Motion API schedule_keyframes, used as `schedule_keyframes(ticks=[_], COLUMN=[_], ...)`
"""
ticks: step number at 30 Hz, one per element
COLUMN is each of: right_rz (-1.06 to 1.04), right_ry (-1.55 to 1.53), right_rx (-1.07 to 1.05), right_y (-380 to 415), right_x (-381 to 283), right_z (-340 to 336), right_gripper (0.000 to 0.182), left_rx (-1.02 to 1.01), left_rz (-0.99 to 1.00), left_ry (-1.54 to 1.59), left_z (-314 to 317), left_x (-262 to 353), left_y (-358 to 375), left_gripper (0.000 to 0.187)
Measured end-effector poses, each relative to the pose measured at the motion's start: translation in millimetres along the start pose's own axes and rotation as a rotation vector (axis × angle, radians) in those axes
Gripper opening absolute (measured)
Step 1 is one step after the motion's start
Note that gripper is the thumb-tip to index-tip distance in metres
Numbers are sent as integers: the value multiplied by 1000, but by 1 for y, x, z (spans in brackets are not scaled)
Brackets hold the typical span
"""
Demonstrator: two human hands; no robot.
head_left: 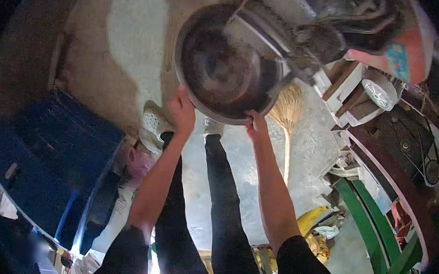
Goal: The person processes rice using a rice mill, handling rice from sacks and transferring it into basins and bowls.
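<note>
A large, round, dark basin (208, 79) is held out in front of me, its open top facing the camera. My left hand (182, 112) is closed on its near rim at the left. My right hand (255, 125) grips the same rim further right, with the fingers partly hidden by the basin. Something pale and blurred lies or falls at the basin's upper right, too smeared to name. A dark metal machine part (322, 44) with a light bar reaches over that side and covers some of the rim.
A straw broom (286, 109) lies right of the basin. Further right are a green wooden bench (364, 225) and a table (403, 133) holding a drive belt and a white fan-like part. A dark blue cabinet-like piece (52, 160) stands left. Yellow bags (313, 221) lie low right.
</note>
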State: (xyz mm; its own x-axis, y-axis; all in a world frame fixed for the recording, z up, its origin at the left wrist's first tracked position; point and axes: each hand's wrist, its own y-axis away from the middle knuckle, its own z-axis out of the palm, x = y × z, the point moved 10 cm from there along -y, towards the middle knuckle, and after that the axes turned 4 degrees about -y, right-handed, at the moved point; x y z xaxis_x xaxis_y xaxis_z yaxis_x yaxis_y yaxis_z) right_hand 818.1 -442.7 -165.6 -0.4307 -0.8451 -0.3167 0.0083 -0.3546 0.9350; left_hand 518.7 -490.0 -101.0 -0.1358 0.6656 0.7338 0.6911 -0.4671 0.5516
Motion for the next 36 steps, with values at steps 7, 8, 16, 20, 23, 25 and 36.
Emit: schedule_keyframes(ticks=[7, 8, 16, 20, 23, 25, 36], right_rz=[-68, -69, -114, -47, 15, 2, -95], right_ry=[-43, -50, -29, -189, -216, -218, -164], right_rx=[141, 26, 59, 100, 10, 5, 27], right_y=[21, 28, 26, 36, 32, 14, -82], right_x=[-6, -8, 1, 8, 12, 18, 74], right_z=[-7, 2, -25, -7, 21, 17, 17], right_gripper=[18, 27, 22, 13, 5, 6, 12], left_rx=[14, -18, -229, -138, -152, -103, -112], left_rz=[81, 78, -13, 9, -123, -83, -106], left_ry=[-135, -106, 77, -160, 28, -19, -343], left_z=[72, 87, 125, 44, 2, -36, -172], left_x=[-110, -130, -165, -94, -121, -141, -135], left_y=[-71, -80, -118, -94, -85, -79, -8], left_gripper=[36, 35, 29, 27, 28, 28, 27])
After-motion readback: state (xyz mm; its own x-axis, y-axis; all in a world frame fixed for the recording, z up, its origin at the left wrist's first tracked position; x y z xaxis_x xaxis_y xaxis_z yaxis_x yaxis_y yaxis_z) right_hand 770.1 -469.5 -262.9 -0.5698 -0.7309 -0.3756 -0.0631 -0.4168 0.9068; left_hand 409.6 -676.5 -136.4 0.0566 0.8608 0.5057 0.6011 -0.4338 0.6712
